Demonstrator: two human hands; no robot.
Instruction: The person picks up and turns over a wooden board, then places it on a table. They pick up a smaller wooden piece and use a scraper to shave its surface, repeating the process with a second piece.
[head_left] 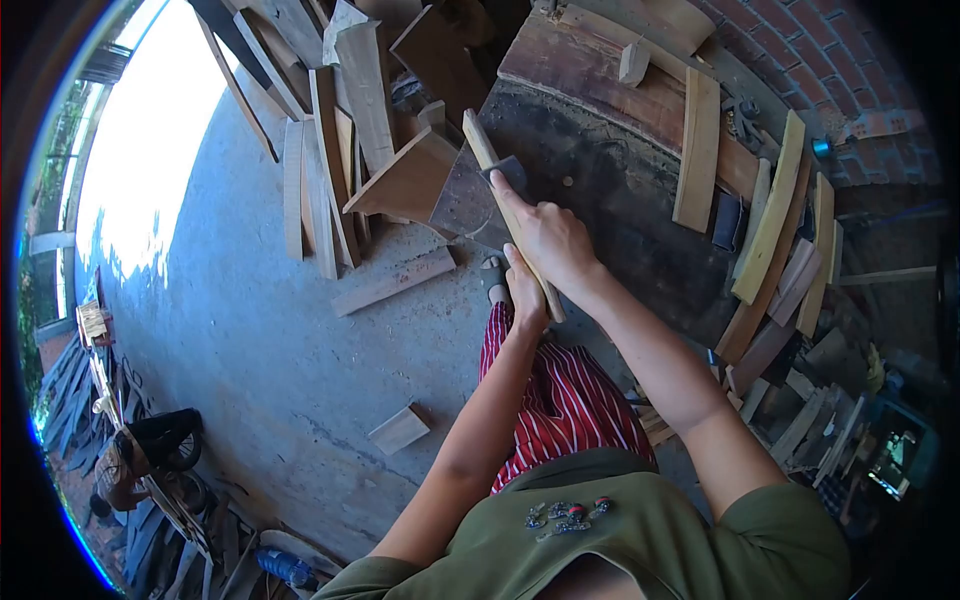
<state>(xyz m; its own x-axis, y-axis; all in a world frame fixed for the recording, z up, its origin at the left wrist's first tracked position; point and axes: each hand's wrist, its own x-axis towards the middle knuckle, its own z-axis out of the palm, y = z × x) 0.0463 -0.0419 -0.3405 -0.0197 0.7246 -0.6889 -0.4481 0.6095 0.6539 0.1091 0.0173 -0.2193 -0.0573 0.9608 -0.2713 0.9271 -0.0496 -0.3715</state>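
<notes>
A narrow pale wooden strip (480, 140) slants from the dark workbench (610, 150) down toward my body. My left hand (525, 285) is closed around its lower part. Higher up, my right hand (550, 235) holds a small dark pad (507, 172) against the strip, with the index finger stretched along it. The pad's underside is hidden. The strip's lower end shows just below my right wrist.
Curved boards (772, 220) lie at the bench's right side, near a brick wall (800, 60). Upright planks (335, 160) lean at the upper left. A loose plank (395, 281) and a short block (400, 430) lie on the floor. Another person (120, 470) is far left.
</notes>
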